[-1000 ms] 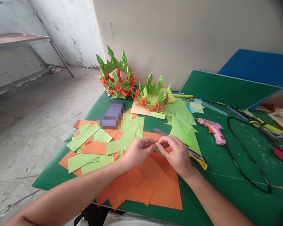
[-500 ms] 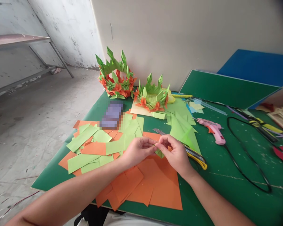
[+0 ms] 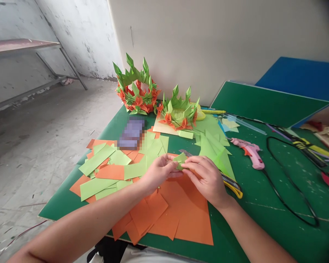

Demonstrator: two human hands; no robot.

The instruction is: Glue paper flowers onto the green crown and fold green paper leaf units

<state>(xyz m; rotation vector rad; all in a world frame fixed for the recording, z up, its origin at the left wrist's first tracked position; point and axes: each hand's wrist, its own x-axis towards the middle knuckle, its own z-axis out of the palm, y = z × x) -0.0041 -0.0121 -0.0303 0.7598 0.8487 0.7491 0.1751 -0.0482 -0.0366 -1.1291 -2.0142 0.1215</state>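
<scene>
Between my two hands is a small folded piece of green paper [image 3: 180,158], held above a stack of orange paper [image 3: 192,215]. My left hand [image 3: 163,171] pinches its left side between thumb and fingers. On the other side, the fingertips of my right hand [image 3: 204,174] press against the piece's right edge. Part of the piece is hidden by my fingers. Just beyond and under my right hand lie a metal ruler's end [image 3: 185,152] and a yellow-handled cutter [image 3: 234,187], both partly covered.
Two green-and-orange folded paper crowns [image 3: 138,100] [image 3: 178,117] stand at the back. Cut green strips [image 3: 97,160] lie scattered at left, near a blurred purple rectangle [image 3: 131,133]. A pink glue gun [image 3: 249,151] with a black cord rests at right. Boards [image 3: 263,106] lean behind.
The green paper piece has been turned and raised, so more of it shows above my fingers. My right hand's fingers have shifted from a thumb pinch to lying along its edge.
</scene>
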